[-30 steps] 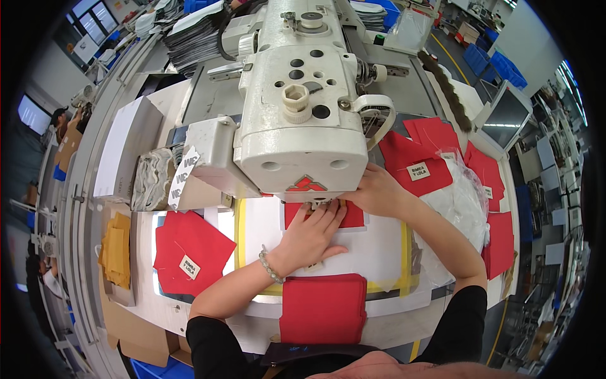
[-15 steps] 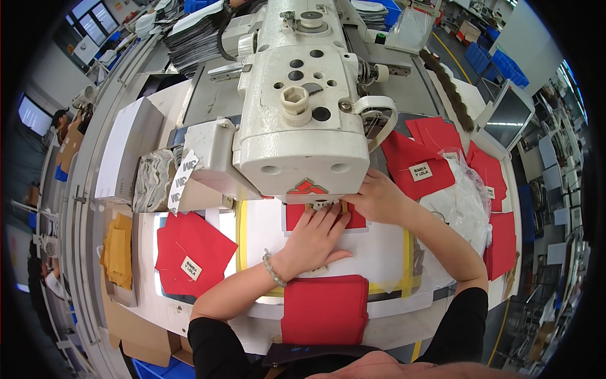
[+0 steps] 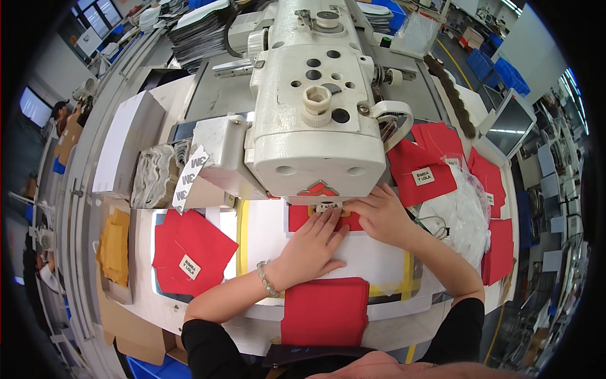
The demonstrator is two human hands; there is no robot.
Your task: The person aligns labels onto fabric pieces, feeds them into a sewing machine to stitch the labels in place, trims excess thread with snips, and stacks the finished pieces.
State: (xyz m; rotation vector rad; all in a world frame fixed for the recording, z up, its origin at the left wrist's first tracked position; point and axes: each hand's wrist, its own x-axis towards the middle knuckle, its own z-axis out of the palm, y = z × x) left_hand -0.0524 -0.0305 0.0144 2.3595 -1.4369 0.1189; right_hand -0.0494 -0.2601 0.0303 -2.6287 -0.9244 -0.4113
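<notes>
A white sewing machine [image 3: 315, 107] fills the middle of the view. Under its head lies a red fabric piece [image 3: 300, 218] with a small white label [image 3: 328, 206] on it. My left hand [image 3: 309, 249] lies flat on a white sheet [image 3: 369, 256], its fingertips pressing the red piece and touching the label. My right hand [image 3: 382, 211] presses the same piece from the right, fingers curled beside the label. The needle is hidden by the machine head.
A red fabric stack [image 3: 189, 252] with a label lies at the left; more red pieces [image 3: 426, 170] and a clear plastic bag [image 3: 464, 208] lie at the right. A folded red piece [image 3: 325, 309] sits at the near table edge. Yellow cloths [image 3: 113, 246] fill a tray far left.
Both hands stay on the red piece under the machine head; the left hand's fingers have crept slightly toward the label. The view has shifted a little.
</notes>
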